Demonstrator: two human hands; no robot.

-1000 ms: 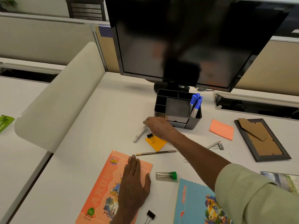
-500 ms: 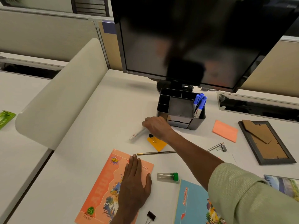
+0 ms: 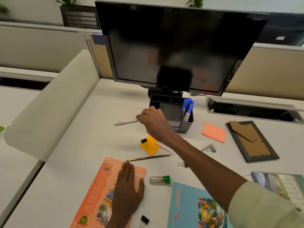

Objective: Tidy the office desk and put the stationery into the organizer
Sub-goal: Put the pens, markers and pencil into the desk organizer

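Note:
My right hand (image 3: 154, 122) grips a white marker (image 3: 125, 122) by one end and holds it level above the desk, just left of the black organizer (image 3: 185, 124). Blue markers (image 3: 188, 106) stand in the organizer's right compartment. My left hand (image 3: 128, 190) lies flat, fingers apart, on an orange notebook (image 3: 97, 191). On the desk lie an orange sticky pad (image 3: 152, 146) with a black binder clip (image 3: 144, 141), a gold pencil (image 3: 150, 157), a pink sticky pad (image 3: 213, 132), a silver pencil (image 3: 206, 147), a clear tube with a green cap (image 3: 160, 179) and more clips (image 3: 212, 149).
A black monitor (image 3: 172, 46) stands behind the organizer. A picture frame (image 3: 251, 140) lies face down at the right, a blue notebook (image 3: 197, 206) and a calendar (image 3: 283, 186) lie near me. A cream divider (image 3: 49, 102) borders the desk's left side. A cable slot (image 3: 251, 109) opens at the back right.
My right hand closed on the white marker where it lay on the desk and has lifted it up beside the organizer. My left hand has stayed on the orange notebook.

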